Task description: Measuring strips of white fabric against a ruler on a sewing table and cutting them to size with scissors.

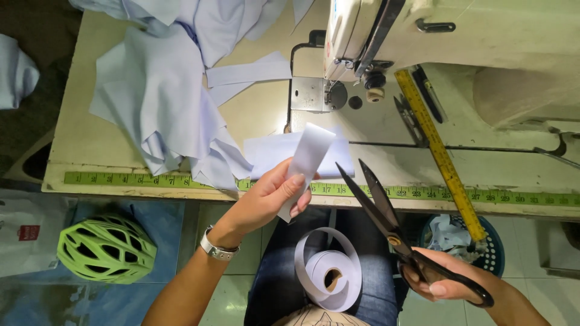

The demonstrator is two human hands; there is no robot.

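right now the left hand (pixel 273 198) pinches a strip of white tape (pixel 307 160) between thumb and fingers, holding it up just over the front edge of the sewing table (pixel 90 136). the strip rises tilted toward the sewing machine (pixel 423 36). the right hand (pixel 444 278) grips black scissors (pixel 386 211) by their handles, fingers curled closed through the loops; the blades stand slightly parted and point up and left toward the strip, near it but not touching. a roll of the same white tape (pixel 329 271) rests on the person's lap, on blue jeans. pale blue fabric pieces (pixel 163 96) lie heaped on the table's left part. a green measuring tape (pixel 145 179) runs along the table edge, and a yellow ruler (pixel 438 151) lies slanted beside the machine. a lime green helmet (pixel 106 249) sits on the floor at left.
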